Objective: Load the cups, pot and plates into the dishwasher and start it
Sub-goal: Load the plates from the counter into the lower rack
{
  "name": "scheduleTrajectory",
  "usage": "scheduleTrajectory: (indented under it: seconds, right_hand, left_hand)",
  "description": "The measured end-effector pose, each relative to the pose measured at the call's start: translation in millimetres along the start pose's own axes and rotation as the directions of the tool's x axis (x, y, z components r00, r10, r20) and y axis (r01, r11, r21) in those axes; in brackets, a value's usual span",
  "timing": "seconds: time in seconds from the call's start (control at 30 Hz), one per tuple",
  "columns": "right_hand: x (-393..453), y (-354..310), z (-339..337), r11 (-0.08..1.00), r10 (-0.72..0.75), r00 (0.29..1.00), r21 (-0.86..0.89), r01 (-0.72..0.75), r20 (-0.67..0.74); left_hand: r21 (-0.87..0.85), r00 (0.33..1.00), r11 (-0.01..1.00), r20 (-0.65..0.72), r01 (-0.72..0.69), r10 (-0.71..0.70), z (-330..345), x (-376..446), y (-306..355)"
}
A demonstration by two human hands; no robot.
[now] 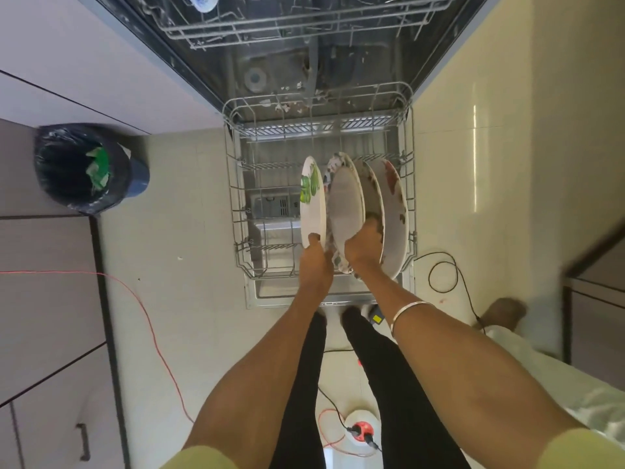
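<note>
Slotting plates into pulled-out lower rack (236,184). Tip: keep each upright, one gap per tine row, lower gently (no clanking). Left hand (314,262) pinches near rim of green-leaf plate (313,201), plate standing beyond fingers. Right hand (363,242) curled round near edge of plain plate (346,201), flowered plate (395,214) just beside.

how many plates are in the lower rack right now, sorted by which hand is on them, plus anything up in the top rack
Plates held by the left hand: 1, the green-leaf plate
Plates held by the right hand: 1, the plain-backed plate
Plates standing with no clear grip on them: 3, one dark-patterned, one behind the right hand, one red-marked
Blue-and-white cup in the upper rack: 1
Total: 6
</note>
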State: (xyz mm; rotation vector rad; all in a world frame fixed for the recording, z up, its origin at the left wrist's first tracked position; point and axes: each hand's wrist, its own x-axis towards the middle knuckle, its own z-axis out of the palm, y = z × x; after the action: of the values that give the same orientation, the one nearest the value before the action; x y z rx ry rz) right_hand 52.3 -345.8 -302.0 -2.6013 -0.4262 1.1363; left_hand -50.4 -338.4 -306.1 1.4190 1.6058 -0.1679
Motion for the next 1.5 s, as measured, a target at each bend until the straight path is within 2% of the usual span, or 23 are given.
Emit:
scheduleTrajectory:
  seconds: [0.07,0.13,0.3,0.4,0.6,0.73,0.8,0.9,1.0,1.1,1.2,1.3,1.37,1.4,1.5]
  right_hand:
    - [-6.5,1.1,-1.5,0.998,0.063,0.998,0.027,-0.064,0.020]
    - [-11.8,12.0,1.2,0.994,0.105,0.992,-0.022,-0.104,0.072]
    - [-29.6,53.8,20.4,0.984,0.143,0.963,-0.133,-0.115,0.227]
    - [-40.7,67.2,26.3,0.978,0.108,0.959,-0.204,-0.055,0.260]
    - [-56.0,77.9,37.1,0.965,-0.084,0.946,-0.212,0.156,0.313]
    - [-73.2,82.6,47.7,0.948,-0.236,0.945,-0.160,0.274,0.225]
    - [-81.3,85.9,54.6,0.912,-0.328,0.931,-0.204,0.356,0.159]
    - [-86.1,97.5,73.6,0.821,-0.478,0.872,-0.299,0.486,0.104]
    - [-82.0,115.5,95.1,0.746,-0.575,0.813,-0.351,0.566,0.089]
    - [-68.8,136.1,121.2,0.710,-0.619,0.781,-0.364,0.603,0.088]
    - [-44.7,158.9,154.7,0.703,-0.666,0.746,-0.337,0.627,-0.002]
    - [-18.0,182.5,191.1,0.573,-0.799,0.592,-0.436,0.694,-0.108]
    - [1.5,191.6,210.5,0.528,-0.848,0.470,-0.464,0.711,-0.245]
    - [12.7,194.8,217.4,0.498,-0.867,0.398,-0.481,0.722,-0.301]
    - [46.4,199.8,235.4,0.358,-0.917,0.152,-0.593,0.721,-0.369]
  left_hand:
    - [-0.010,1.000,1.000,0.011,0.010,-0.009,0.5,-7.3,-11.8]
    - [-0.007,0.999,0.999,-0.010,0.037,-0.037,0.4,-12.5,-26.5]
    - [0.057,0.990,0.989,0.026,0.135,-0.136,-1.9,-14.5,-46.7]
    - [0.105,0.989,0.986,0.058,0.131,-0.138,-3.9,-17.9,-51.2]
    - [0.098,0.992,0.988,0.037,0.120,-0.124,-6.5,-33.8,-74.6]
    - [0.064,0.998,0.998,-0.056,0.026,-0.022,-0.4,-45.0,-100.0]
    - [0.062,0.992,0.996,-0.106,-0.056,0.063,5.5,-43.3,-114.4]
    - [0.194,0.974,0.964,-0.102,-0.182,0.204,13.5,-29.5,-130.9]
    - [0.332,0.934,0.889,-0.059,-0.314,0.352,26.7,-15.1,-144.9]
    - [0.264,0.906,0.891,-0.109,-0.370,0.409,48.7,7.9,-161.7]
    - [0.168,0.849,0.877,-0.221,-0.451,0.479,80.0,36.1,-185.7]
    - [-0.003,0.773,0.838,-0.389,-0.545,0.502,112.5,60.3,-208.7]
    - [-0.026,0.681,0.792,-0.529,-0.610,0.507,127.1,74.5,-211.6]
    - [-0.003,0.618,0.766,-0.592,-0.643,0.517,131.7,81.0,-210.4]
    - [0.160,0.365,0.657,-0.723,-0.737,0.586,142.2,107.3,-211.4]
